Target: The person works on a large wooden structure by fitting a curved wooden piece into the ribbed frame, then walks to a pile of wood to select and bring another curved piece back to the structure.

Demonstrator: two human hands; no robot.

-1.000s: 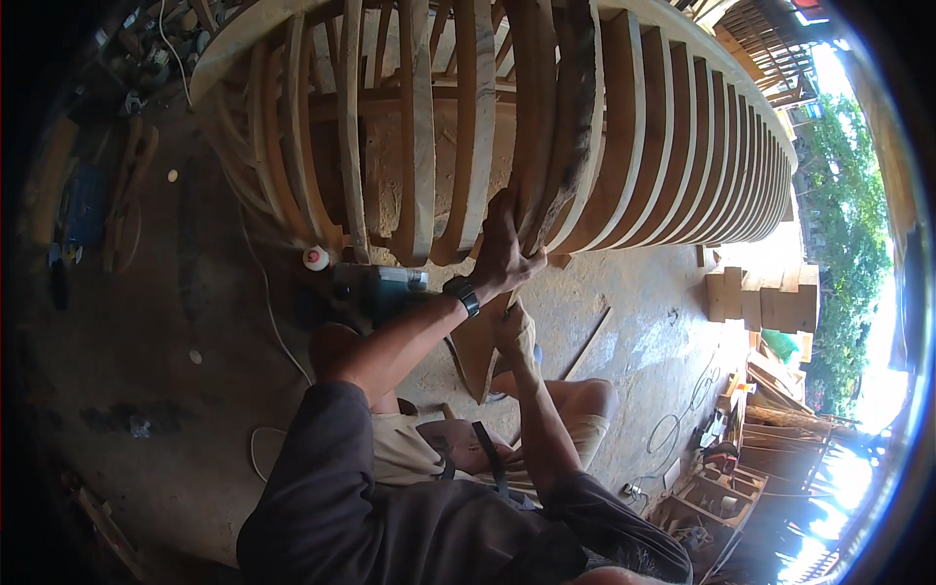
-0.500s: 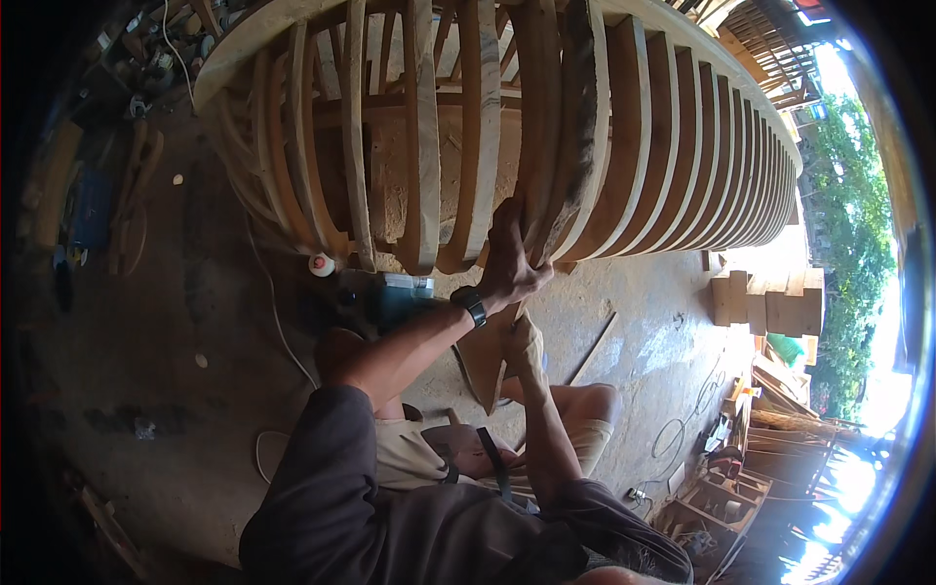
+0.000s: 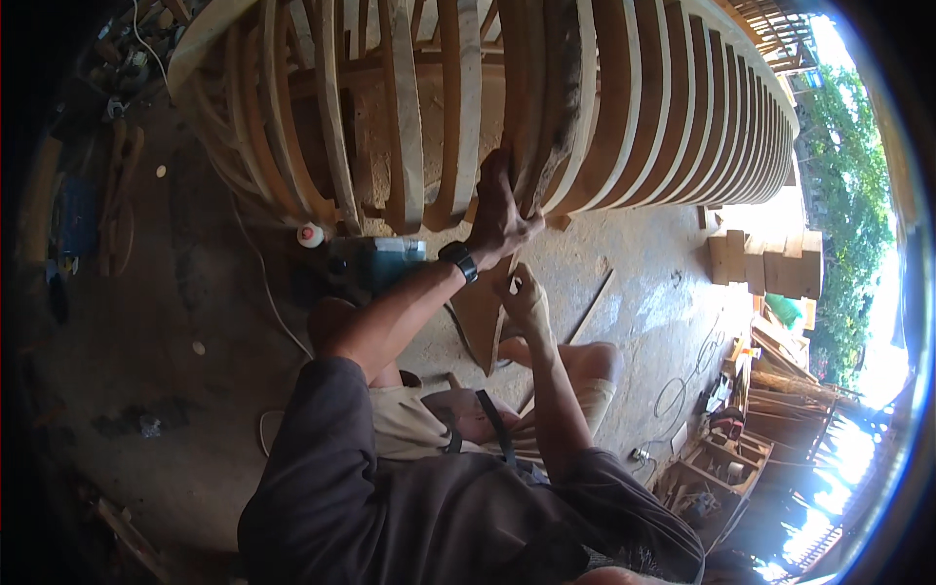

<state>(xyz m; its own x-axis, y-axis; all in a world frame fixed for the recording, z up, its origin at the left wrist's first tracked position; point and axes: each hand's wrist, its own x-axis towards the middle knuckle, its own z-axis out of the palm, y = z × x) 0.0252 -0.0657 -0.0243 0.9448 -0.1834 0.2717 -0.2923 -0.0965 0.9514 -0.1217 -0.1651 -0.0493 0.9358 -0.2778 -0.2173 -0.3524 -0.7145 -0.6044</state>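
Note:
My left hand (image 3: 500,222), with a dark watch at the wrist, is wrapped round a wooden rib piece (image 3: 529,127) at the lower side of a ribbed wooden boat frame (image 3: 624,122). The piece has a dark, rough edge strip. Below that hand, a pointed wooden board end (image 3: 479,330) reaches down between my legs. Beside the board's right edge is my right hand (image 3: 527,294), its fingers curled in with thumb and finger close together. Whatever may be between them is too small to make out.
A teal box-shaped thing (image 3: 393,261) and a white bottle with a red top (image 3: 310,235) stand under the frame. A thin cable (image 3: 265,283) runs over the floor at left. Stacked wood blocks (image 3: 765,263) and a wooden tray of odds and ends (image 3: 726,458) lie at right.
The frame and floor have shifted upward in view. My right hand has come up along the board, closer to my left, its fingers now curled at the edge. My left hand keeps its grip.

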